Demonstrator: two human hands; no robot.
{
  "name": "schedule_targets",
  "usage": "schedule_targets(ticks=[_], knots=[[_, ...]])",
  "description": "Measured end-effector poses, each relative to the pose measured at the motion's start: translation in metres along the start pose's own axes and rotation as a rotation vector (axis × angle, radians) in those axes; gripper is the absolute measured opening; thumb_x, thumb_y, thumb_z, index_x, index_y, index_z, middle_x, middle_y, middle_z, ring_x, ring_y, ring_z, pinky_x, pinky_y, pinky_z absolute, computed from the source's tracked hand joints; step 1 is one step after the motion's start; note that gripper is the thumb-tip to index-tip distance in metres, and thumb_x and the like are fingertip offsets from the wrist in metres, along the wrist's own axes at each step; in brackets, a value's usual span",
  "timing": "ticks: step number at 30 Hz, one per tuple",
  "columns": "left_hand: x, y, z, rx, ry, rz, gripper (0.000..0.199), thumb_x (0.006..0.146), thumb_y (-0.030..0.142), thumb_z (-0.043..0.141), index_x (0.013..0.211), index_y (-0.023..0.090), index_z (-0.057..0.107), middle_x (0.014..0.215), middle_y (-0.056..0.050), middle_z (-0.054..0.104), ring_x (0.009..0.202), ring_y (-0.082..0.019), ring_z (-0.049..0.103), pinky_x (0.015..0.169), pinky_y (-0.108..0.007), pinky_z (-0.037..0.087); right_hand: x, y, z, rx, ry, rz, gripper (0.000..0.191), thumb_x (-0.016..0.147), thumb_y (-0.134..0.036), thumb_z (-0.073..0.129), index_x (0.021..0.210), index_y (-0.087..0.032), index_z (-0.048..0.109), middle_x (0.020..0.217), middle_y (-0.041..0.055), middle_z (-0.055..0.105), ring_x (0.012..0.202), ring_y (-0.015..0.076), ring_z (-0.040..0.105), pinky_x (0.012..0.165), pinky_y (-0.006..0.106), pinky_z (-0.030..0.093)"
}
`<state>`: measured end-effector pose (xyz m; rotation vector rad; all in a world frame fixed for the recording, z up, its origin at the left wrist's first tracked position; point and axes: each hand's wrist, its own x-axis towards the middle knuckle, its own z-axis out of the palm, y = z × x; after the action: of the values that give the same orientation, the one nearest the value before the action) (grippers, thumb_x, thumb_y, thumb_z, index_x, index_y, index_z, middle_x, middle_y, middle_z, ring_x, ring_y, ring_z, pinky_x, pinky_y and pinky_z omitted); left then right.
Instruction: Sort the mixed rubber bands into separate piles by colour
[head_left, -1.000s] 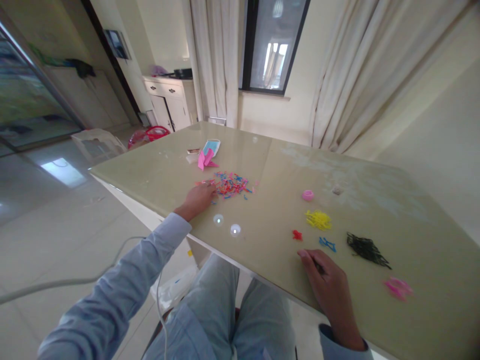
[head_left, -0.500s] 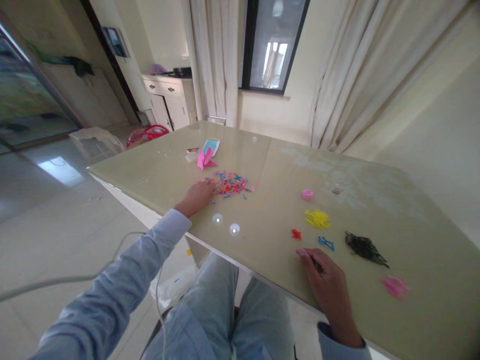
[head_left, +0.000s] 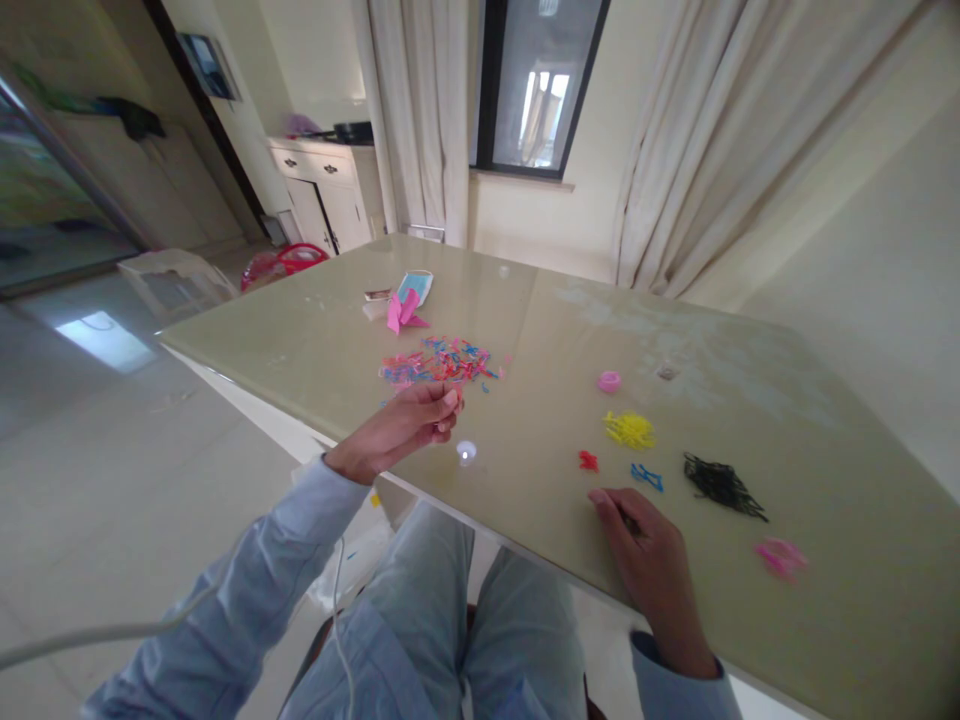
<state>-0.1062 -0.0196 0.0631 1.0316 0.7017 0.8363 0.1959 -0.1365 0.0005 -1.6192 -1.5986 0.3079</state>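
Observation:
My left hand (head_left: 420, 420) is closed in a pinch above the table, in front of a mixed pile of small red, blue and pink band-like pieces (head_left: 457, 358). A small red piece (head_left: 458, 397) shows at its fingertips; its exact kind is too small to tell. My right hand (head_left: 646, 540) rests at the table edge with its fingers curled; anything inside is hidden. Close to it lie small groups of red pieces (head_left: 589, 461) and blue pieces (head_left: 646, 477). Beyond them is a yellow pile (head_left: 630, 430), with a black pile (head_left: 724, 487) and pink pieces (head_left: 780, 558) to the right.
A clear round disc (head_left: 466, 453) lies by my left hand. Further back on the table (head_left: 540, 330) are a pink ring-shaped item (head_left: 608, 382), folded pink paper (head_left: 405, 312) and a blue face mask (head_left: 415, 287). A pale cable (head_left: 112, 632) crosses near my left sleeve.
My left hand has drawn back from the mixed pile towards me and to the right, with a small red piece now at its fingertips. My right hand stays in place; the camera view shifted slightly.

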Motion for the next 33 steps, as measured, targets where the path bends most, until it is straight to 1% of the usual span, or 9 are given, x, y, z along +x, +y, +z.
schedule_targets(ticks=[5,12,16,20,23,26,28,30,33], knots=[[-0.005,-0.001,0.023,-0.145,-0.066,-0.054,0.029,0.079,0.034,0.077,0.081,0.014,0.055,0.082,0.001,0.05,0.058,-0.004,0.042,0.054,-0.018,0.037,0.0,-0.001,0.001,-0.015,0.0,0.002,0.036,0.094,-0.046,0.052,0.073,-0.02,0.066,0.068,0.0024,0.065,0.061,0.0161,0.057,0.06,0.026,0.043],[-0.013,0.002,0.041,-0.209,-0.199,-0.071,0.02,0.085,0.029,0.071,0.084,0.015,0.057,0.086,0.001,0.05,0.059,-0.004,0.043,0.058,-0.019,0.038,-0.001,-0.001,0.002,-0.015,0.007,-0.006,0.034,0.094,-0.043,0.052,0.075,-0.019,0.067,0.069,0.0023,0.065,0.062,0.0159,0.057,0.06,0.026,0.043],[-0.014,0.005,0.047,-0.177,-0.204,-0.077,0.02,0.087,0.032,0.069,0.085,0.015,0.057,0.087,0.0,0.05,0.06,-0.004,0.043,0.059,-0.02,0.038,-0.002,0.0,0.002,-0.01,0.007,-0.014,0.032,0.094,-0.042,0.052,0.076,-0.019,0.066,0.07,0.0026,0.066,0.063,0.0161,0.058,0.062,0.026,0.043],[-0.012,0.003,0.053,-0.106,-0.174,-0.072,0.025,0.085,0.036,0.07,0.084,0.016,0.055,0.084,0.001,0.05,0.059,-0.005,0.042,0.058,-0.02,0.035,-0.002,0.0,0.002,0.003,0.006,-0.008,0.031,0.095,-0.04,0.053,0.076,-0.019,0.066,0.07,0.0023,0.065,0.064,0.0157,0.057,0.062,0.026,0.043],[-0.002,-0.005,0.061,0.103,-0.095,0.012,0.026,0.087,0.04,0.065,0.084,0.017,0.054,0.071,0.004,0.048,0.057,-0.007,0.04,0.055,-0.021,0.031,-0.002,-0.002,0.002,0.002,0.005,-0.002,0.031,0.095,-0.039,0.053,0.075,-0.019,0.065,0.069,0.0019,0.064,0.063,0.0152,0.056,0.062,0.026,0.042],[0.018,-0.017,0.073,0.452,0.014,0.175,0.02,0.089,0.035,0.059,0.081,0.017,0.055,0.065,0.004,0.046,0.057,-0.01,0.04,0.056,-0.023,0.032,-0.002,-0.004,0.002,-0.006,0.009,0.012,0.031,0.095,-0.038,0.052,0.074,-0.019,0.064,0.068,0.002,0.064,0.063,0.015,0.055,0.062,0.026,0.041],[0.033,-0.028,0.084,0.691,0.053,0.281,0.015,0.089,0.029,0.057,0.079,0.017,0.057,0.069,0.002,0.051,0.063,-0.012,0.045,0.062,-0.025,0.037,-0.002,-0.005,0.002,-0.006,0.013,0.021,0.031,0.095,-0.037,0.052,0.073,-0.019,0.064,0.068,0.0018,0.063,0.063,0.0148,0.055,0.062,0.026,0.041],[0.048,-0.04,0.095,0.884,0.06,0.37,0.012,0.089,0.024,0.056,0.079,0.017,0.058,0.077,-0.001,0.056,0.072,-0.014,0.05,0.07,-0.028,0.041,-0.003,-0.006,0.002,0.001,0.018,0.029,0.032,0.096,-0.037,0.051,0.073,-0.019,0.064,0.067,0.0016,0.063,0.062,0.0144,0.054,0.061,0.026,0.04],[0.068,-0.059,0.107,1.071,0.017,0.427,0.01,0.089,0.018,0.054,0.08,0.018,0.059,0.086,-0.005,0.057,0.083,-0.018,0.054,0.079,-0.032,0.043,-0.003,-0.008,0.002,0.015,0.02,0.042,0.032,0.096,-0.037,0.051,0.073,-0.019,0.064,0.068,0.0018,0.063,0.063,0.0143,0.054,0.061,0.026,0.04]])
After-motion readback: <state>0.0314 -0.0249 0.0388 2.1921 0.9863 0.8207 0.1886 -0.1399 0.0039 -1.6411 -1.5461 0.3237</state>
